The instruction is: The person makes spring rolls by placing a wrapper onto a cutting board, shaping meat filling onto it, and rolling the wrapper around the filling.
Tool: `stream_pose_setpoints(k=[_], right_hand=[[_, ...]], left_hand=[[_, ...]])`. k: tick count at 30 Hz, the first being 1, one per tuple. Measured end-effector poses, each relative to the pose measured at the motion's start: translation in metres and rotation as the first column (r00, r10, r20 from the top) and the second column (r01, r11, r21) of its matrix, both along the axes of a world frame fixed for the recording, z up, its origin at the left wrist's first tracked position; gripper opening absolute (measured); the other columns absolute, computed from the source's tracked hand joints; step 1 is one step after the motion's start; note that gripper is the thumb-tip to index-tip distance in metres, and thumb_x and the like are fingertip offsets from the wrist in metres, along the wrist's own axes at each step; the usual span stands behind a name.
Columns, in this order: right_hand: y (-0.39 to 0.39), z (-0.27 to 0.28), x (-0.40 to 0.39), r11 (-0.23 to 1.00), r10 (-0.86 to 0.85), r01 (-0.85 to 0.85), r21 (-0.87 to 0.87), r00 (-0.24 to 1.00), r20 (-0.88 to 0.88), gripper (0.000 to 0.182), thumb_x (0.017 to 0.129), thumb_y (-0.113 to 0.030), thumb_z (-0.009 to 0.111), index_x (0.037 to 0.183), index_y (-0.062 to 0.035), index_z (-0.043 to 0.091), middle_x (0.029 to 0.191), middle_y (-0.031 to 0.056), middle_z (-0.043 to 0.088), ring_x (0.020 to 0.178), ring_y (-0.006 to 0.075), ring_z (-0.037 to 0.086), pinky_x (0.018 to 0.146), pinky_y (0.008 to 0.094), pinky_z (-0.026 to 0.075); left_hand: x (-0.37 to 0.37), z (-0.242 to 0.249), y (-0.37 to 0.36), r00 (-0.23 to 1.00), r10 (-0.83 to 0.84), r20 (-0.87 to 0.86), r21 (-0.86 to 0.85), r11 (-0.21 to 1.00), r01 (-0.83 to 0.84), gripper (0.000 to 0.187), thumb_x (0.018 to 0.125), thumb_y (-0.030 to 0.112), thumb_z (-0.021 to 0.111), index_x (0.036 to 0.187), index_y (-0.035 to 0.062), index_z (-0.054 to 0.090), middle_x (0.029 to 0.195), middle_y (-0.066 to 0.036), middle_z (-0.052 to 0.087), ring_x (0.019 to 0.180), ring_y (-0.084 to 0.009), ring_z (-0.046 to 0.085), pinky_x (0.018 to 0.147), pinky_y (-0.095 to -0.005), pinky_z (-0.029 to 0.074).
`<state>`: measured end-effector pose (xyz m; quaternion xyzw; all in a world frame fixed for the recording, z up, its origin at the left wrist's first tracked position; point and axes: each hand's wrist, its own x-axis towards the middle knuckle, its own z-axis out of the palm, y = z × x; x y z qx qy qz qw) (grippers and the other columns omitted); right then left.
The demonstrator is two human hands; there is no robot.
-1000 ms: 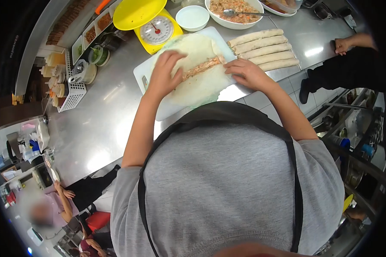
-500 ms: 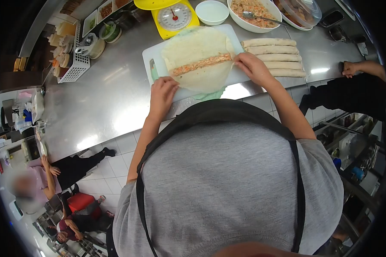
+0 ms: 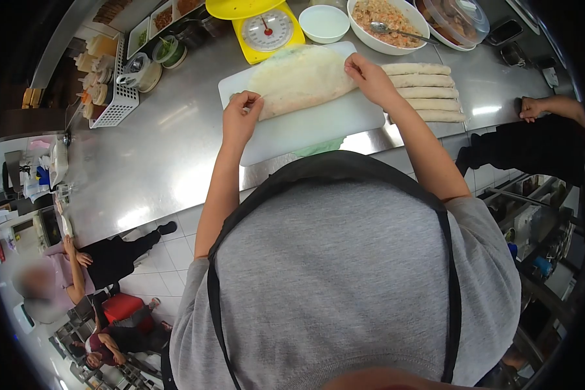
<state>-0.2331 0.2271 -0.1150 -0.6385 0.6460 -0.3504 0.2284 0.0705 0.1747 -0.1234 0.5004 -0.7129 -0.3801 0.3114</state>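
Note:
A thin, pale round wrapper lies on a white cutting board, its near side folded over the filling, which is hidden inside. At the left end of the fold, my left hand pinches the wrapper's edge between thumb and fingers. My right hand pinches the opposite end. Several finished long rolls lie side by side just right of the board. Under the board's near edge, part of a green cloth shows.
Behind the board stand a yellow scale, a small white bowl, and a large bowl of orange-flecked filling with a spoon. A white basket of bottles is at left. Another person's hand is at right.
The wrapper's near flap has been lifted and folded away from me over the strip of filling, which is now covered. Both my hands have moved farther from my body with it.

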Motion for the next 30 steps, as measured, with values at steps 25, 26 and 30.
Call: stream_pose_setpoints(k=[25, 26, 30], right_hand=[[-0.009, 0.001, 0.003, 0.987, -0.158, 0.155, -0.036, 0.983, -0.095, 0.021, 0.084, -0.023, 0.062, 0.101, -0.0125, 0.058, 0.086, 0.0034, 0.06, 0.084, 0.0203, 0.058, 0.072, 0.0378, 0.041], [-0.008, 0.009, 0.008, 0.955, -0.223, 0.221, -0.197, 0.975, 0.014, 0.025, 0.082, -0.023, 0.064, 0.104, -0.0114, 0.058, 0.089, 0.005, 0.06, 0.084, 0.0223, 0.058, 0.074, 0.038, 0.042], [-0.008, 0.014, 0.034, 0.922, 0.024, -0.028, -0.387, 1.0, -0.016, 0.033, 0.079, -0.024, 0.066, 0.108, -0.0087, 0.058, 0.096, 0.0101, 0.058, 0.088, 0.0285, 0.056, 0.08, 0.0379, 0.044]], left_hand=[[-0.006, -0.01, -0.018, 0.93, 0.093, -0.356, -0.052, 0.991, -0.119, 0.028, 0.081, 0.008, 0.069, 0.105, 0.0019, 0.058, 0.092, -0.005, 0.057, 0.076, -0.0112, 0.051, 0.069, -0.0226, 0.044], [-0.005, -0.004, -0.019, 0.891, 0.144, -0.431, 0.016, 0.988, -0.152, 0.032, 0.08, 0.009, 0.07, 0.109, 0.0021, 0.056, 0.096, -0.005, 0.056, 0.079, -0.0103, 0.051, 0.07, -0.0219, 0.044], [-0.004, 0.015, -0.005, 0.996, 0.005, -0.084, -0.459, 0.888, -0.043, 0.04, 0.079, 0.014, 0.071, 0.114, 0.0038, 0.054, 0.106, -0.006, 0.058, 0.091, -0.0149, 0.054, 0.079, -0.029, 0.043]])
